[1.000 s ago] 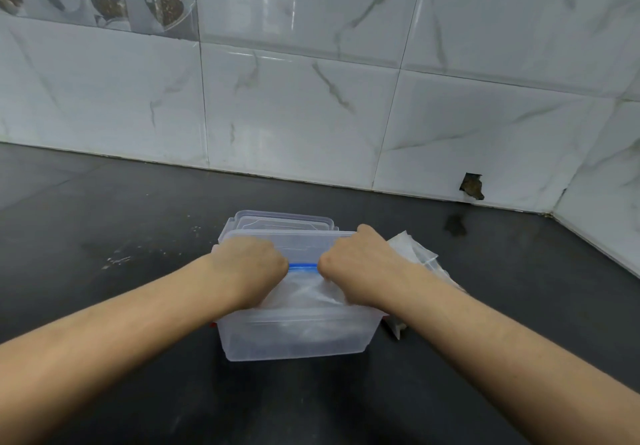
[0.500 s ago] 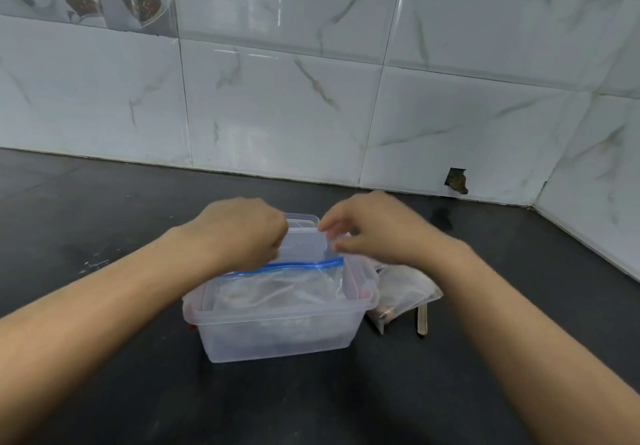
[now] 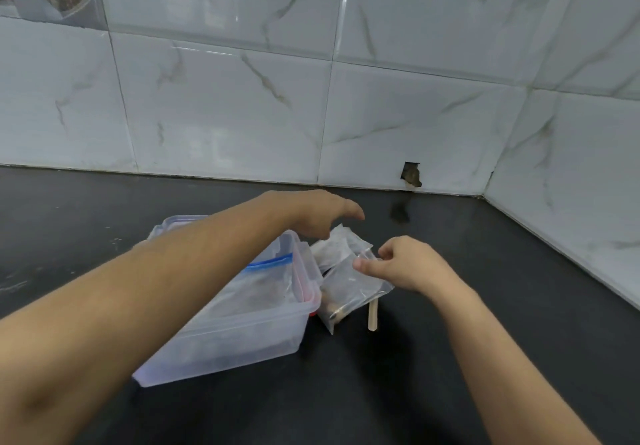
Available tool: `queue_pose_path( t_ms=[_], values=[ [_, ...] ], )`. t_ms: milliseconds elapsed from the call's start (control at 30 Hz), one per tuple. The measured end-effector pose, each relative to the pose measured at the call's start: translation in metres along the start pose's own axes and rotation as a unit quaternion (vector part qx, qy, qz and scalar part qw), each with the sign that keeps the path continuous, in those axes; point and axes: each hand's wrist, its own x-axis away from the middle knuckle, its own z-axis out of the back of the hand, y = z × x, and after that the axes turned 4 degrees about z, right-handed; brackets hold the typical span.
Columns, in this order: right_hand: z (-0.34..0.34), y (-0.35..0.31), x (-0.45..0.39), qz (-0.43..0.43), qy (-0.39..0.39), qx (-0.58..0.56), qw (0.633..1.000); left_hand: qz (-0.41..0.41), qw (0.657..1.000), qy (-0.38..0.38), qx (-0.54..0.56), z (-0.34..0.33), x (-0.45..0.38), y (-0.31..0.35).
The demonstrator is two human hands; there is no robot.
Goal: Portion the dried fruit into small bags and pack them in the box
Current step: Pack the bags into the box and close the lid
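Clear plastic box [image 3: 242, 337] sits on the dark counter [image 3: 485, 271] with a blue-zip bag [image 3: 266, 271] lying inside it; its lid [image 3: 173, 223] lies just behind. Left hand [image 3: 318, 214] reaches across over the box's right end, fingers loose and holding nothing, above a pile of small clear bags [image 3: 341, 247] just right of the box. Right hand [image 3: 405, 266] pinches the top edge of one small bag [image 3: 349, 292] from that pile; a wooden stick [image 3: 373, 314] lies on the counter under the bag's corner.
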Motion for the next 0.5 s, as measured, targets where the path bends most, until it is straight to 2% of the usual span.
queue_pose_path(
  t_ms=[267, 500],
  values=[
    [-0.015, -0.005, -0.012, -0.027, -0.017, -0.008, 0.999, -0.032, 0.993, -0.101, -0.054, -0.002, -0.027, 0.014],
    [-0.014, 0.0, -0.016, -0.019, -0.005, -0.057, 0.998, -0.031, 0.994, -0.086, -0.059, -0.009, -0.038, 0.007]
  ],
)
